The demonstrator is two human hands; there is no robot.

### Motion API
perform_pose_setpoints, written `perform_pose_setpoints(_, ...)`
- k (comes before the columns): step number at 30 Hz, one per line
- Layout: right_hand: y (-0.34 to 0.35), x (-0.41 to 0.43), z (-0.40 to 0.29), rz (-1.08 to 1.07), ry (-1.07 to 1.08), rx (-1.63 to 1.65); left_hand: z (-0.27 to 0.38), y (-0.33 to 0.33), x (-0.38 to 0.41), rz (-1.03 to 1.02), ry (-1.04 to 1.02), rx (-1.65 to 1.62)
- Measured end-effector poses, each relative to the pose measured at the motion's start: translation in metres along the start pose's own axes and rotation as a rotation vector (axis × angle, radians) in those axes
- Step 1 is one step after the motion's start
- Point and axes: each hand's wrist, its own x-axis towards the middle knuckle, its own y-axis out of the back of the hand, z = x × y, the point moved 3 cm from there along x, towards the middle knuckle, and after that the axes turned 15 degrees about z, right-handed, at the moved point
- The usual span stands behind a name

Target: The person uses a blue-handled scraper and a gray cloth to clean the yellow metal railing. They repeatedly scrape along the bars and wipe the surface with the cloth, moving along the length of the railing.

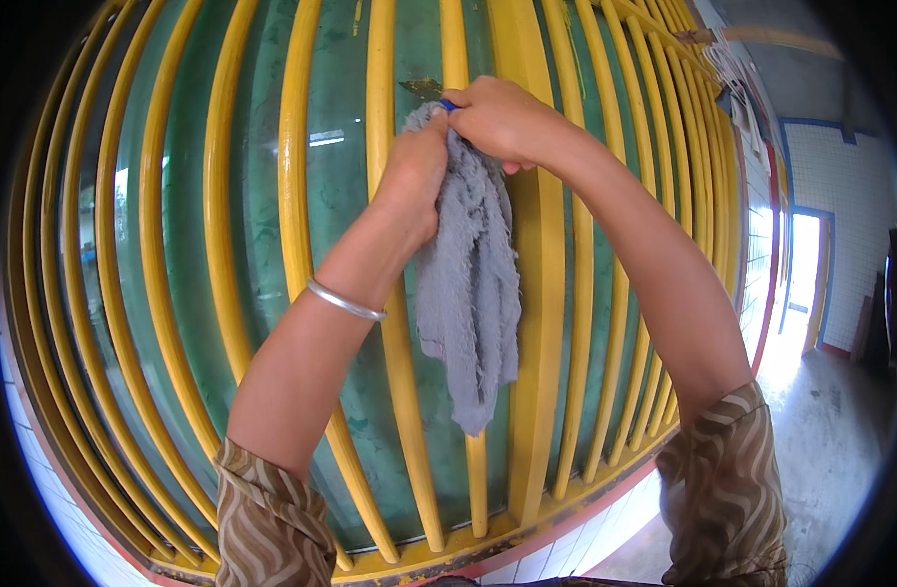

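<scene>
A grey fluffy cloth point(469, 293) hangs down in front of yellow window bars. Near its top, my left hand point(417, 165) grips it, a silver bangle on the wrist. My right hand point(500, 121) is raised beside the left, fingers closed on a small blue item point(449, 105) at the top of the cloth; what it belongs to is partly hidden. Just above the hands a dark scraper-like blade point(422, 89) with yellow flecks lies between two bars. Behind the bars is green-tinted window glass point(338, 198).
Yellow vertical bars point(294, 147) span the view, with a wider yellow post point(540, 293) right of the cloth. A yellow sill point(492, 539) runs below them. At the far right are hanging pale cords point(723, 62), a bright doorway point(804, 249) and grey floor point(822, 440).
</scene>
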Motion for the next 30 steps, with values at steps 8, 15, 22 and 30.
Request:
perform_pose_setpoints(8,-0.010,0.037,-0.015,0.110,0.047,0.005,0.029,-0.001,0.021,-0.019,-0.016,-0.105)
perform_pose_setpoints(15,-0.046,-0.015,0.010,0.085,0.010,0.154,-0.016,0.023,-0.010,-0.043,0.077,-0.060)
perform_pose_setpoints(22,-0.054,-0.068,0.002,0.046,-0.039,0.057,-0.032,0.055,-0.049,0.009,0.134,0.146)
perform_pose_setpoints(30,-0.016,-0.017,-0.017,0.057,-0.195,0.150,0.010,0.017,-0.007,-0.208,0.052,-0.008)
